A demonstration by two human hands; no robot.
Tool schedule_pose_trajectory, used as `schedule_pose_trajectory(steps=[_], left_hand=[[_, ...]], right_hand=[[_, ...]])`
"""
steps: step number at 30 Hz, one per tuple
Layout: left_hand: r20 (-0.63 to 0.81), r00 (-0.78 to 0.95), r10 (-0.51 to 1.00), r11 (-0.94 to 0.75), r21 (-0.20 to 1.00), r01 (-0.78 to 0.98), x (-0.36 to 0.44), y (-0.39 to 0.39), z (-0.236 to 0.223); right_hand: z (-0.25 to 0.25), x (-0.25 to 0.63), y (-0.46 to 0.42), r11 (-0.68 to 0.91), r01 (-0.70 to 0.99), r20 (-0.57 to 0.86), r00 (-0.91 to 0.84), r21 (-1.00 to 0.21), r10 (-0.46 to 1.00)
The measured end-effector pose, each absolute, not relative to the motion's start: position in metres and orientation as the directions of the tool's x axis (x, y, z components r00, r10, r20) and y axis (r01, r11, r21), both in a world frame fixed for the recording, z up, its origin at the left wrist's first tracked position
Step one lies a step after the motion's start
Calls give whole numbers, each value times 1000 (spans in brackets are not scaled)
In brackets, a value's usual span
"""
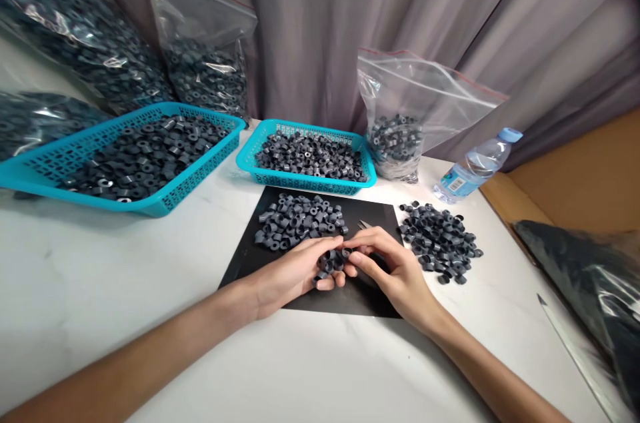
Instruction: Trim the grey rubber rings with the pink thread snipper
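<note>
My left hand (300, 270) is cupped around several small dark grey ring-shaped parts (330, 262), above a black mat (310, 300). Thumb and fingers of my right hand (393, 266) pinch one grey ring (346, 252) at the edge of that handful. Behind my hands, a heap of grey rings (297, 220) lies on the mat. A second heap of rings (440, 240) is on the white table to the right of the mat. Pointed metal tips (365, 224), perhaps of tweezers, show just behind my right hand; the rest is hidden.
Two blue plastic baskets (165, 206) (310, 182) with grey parts stand at the back. Zip bags of parts lean behind them, one bag (395, 136) at right. A water bottle (475, 166) stands by the right heap. A dark plastic-wrapped bundle (590, 290) lies far right.
</note>
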State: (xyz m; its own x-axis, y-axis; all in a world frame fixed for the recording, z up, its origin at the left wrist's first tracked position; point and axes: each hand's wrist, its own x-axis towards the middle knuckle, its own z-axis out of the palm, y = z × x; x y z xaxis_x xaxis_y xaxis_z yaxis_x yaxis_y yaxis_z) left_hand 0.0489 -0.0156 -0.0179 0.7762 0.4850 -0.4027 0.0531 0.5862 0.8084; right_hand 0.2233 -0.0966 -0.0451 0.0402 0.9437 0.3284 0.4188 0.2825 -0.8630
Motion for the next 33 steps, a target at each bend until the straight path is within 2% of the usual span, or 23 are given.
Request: schedule_pose_trajectory(steps=[5, 8, 12, 16, 20, 24, 27, 29, 33], left_hand=[[-419, 767, 485, 586, 807, 71, 49, -13, -16], [-415, 773, 480, 575, 814, 79, 48, -13, -16], [-391, 790, 473, 559, 826, 74, 46, -14, -18], [-373, 803, 464, 549, 833, 70, 46, -14, -18], [-380, 798, 467, 533, 842, 89, 46, -13, -16], [-410, 776, 479, 545, 832, 103, 47, -14, -13], [-419, 771, 480, 554, 826, 104, 47, -15, -12], [-420, 769, 483, 551, 828, 105, 46, -15, -12], [-418, 761, 497, 544, 833, 101, 46, -14, -16]], right_hand=[[-49, 225, -95, 230, 415, 305, 121, -880, 945], [-51, 225, -94, 215, 520, 337, 151, -827, 929], [-53, 224, -93, 261, 651, 367, 28, -713, 930], [-53, 222, -93, 299, 697, 370, -52, -652, 928], [-52, 221, -92, 274, 628, 396, 59, -728, 916], [-49, 221, -94, 197, 403, 296, 199, -894, 934], [-47, 222, -96, 210, 265, 269, 209, -941, 940], [-46, 222, -96, 223, 257, 269, 163, -940, 949], [-44, 224, -97, 253, 349, 299, 83, -902, 951]])
